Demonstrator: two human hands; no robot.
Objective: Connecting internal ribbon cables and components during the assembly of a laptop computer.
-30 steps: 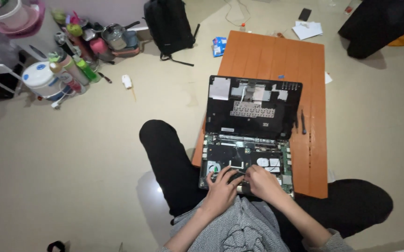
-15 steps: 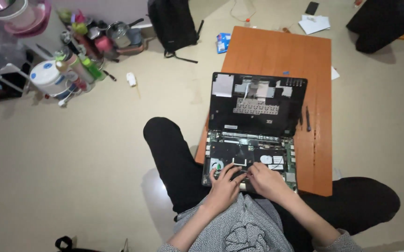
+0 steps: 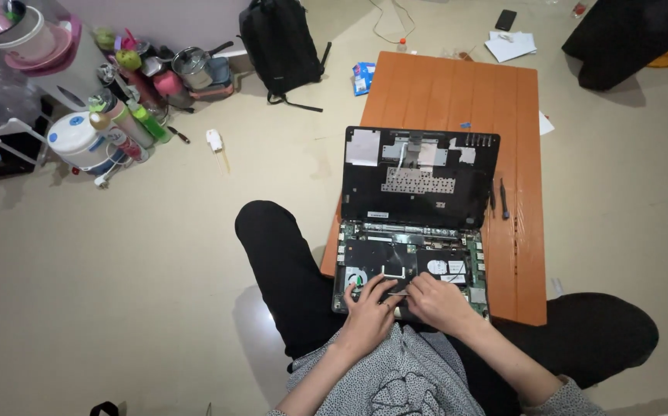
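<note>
Laptop (image 3: 415, 231), opened up on the desk (image 3: 457, 85): left hand (image 3: 368, 308) and right hand (image 3: 438, 300) pinch a thin tool; a slip could scratch the circuit board under the fingers.

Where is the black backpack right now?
In the head view the backpack stands on the floor at top centre, left of the orange table.

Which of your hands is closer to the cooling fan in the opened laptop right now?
Left. The left hand rests with its fingertips right at the cooling fan in the opened laptop; the right hand lies farther along the board, to the fan's right.
</note>
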